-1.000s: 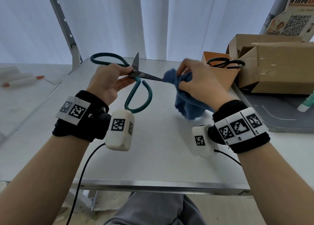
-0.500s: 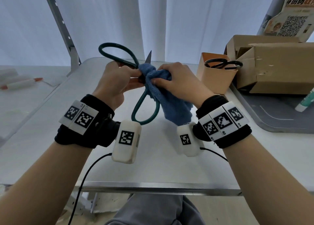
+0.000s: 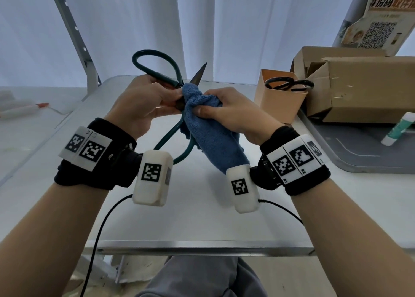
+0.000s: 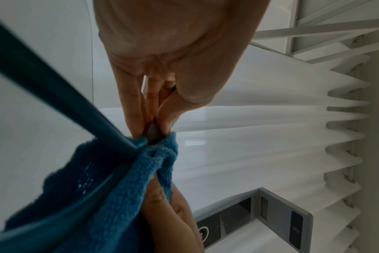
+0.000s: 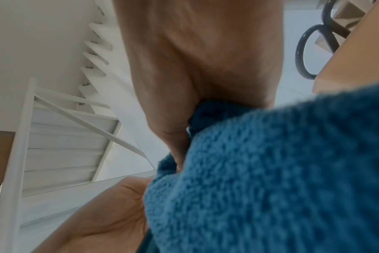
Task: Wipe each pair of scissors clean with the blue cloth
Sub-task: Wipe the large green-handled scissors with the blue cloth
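Large scissors with dark teal loop handles (image 3: pixel 157 58) are held up over the table, spread wide. My left hand (image 3: pixel 143 99) pinches them near the pivot (image 4: pixel 151 133). One blade tip (image 3: pixel 198 74) points up and away. The blue cloth (image 3: pixel 208 135) is bunched over the other blade by the pivot, and my right hand (image 3: pixel 229 110) grips it there; that blade is hidden. The cloth (image 5: pixel 270 171) hangs down toward my right wrist. A second pair with black handles (image 3: pixel 288 85) stands in a tan paper cup (image 3: pixel 278 103) at right.
Brown cardboard boxes (image 3: pixel 363 90) stand behind the cup on a grey tray (image 3: pixel 359 159), where a white and green glue stick (image 3: pixel 397 128) lies. A metal post (image 3: pixel 74 31) rises at the back left. White table (image 3: pixel 202 218) lies below my hands.
The cloth went from the tip of the sideways blade up to the pivot. My left hand turned the scissors so the handles rose. Both hands came closer together and nearer to me.
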Demonstrator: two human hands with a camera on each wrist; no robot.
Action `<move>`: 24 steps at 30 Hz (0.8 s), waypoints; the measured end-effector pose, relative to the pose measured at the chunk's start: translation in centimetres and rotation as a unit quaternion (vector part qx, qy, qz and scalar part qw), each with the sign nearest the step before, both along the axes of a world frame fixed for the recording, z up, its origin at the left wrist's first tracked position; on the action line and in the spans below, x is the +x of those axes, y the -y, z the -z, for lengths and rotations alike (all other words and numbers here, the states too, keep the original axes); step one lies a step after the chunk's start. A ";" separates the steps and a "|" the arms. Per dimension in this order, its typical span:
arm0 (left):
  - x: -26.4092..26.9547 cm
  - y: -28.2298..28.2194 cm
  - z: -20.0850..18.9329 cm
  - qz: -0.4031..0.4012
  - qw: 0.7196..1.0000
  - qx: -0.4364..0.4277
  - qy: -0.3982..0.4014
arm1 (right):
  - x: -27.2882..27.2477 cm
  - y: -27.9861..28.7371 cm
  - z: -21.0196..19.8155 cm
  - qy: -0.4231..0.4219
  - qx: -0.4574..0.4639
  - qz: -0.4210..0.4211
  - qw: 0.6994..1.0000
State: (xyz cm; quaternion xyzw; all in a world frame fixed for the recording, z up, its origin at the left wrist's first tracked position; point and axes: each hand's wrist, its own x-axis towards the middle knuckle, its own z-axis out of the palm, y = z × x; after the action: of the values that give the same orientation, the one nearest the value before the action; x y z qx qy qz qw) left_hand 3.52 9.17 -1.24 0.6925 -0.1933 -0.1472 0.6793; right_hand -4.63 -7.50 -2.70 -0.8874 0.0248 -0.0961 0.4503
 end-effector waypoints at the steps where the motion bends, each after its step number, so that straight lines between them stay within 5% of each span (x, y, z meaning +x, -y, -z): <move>1: 0.0 -0.1 0.0 0.001 1.000 0.001 -0.001 | 0.0 -0.1 0.0 0.000 0.006 0.002 1.000; 13: 0.7 -0.7 0.3 0.028 1.000 -0.003 -0.011 | -0.7 -0.7 -0.3 -0.015 0.040 0.001 0.999; 24: 3.3 -3.1 -0.1 -0.045 0.997 -0.050 -0.035 | -2.2 2.1 0.4 -0.056 0.030 0.052 0.997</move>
State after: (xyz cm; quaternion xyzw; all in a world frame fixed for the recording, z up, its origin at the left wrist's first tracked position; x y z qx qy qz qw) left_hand 6.81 12.26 -1.17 0.6598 -0.1450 -0.1312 0.7255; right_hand -6.85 -9.63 -3.07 -0.8751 0.0987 -0.0688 0.4687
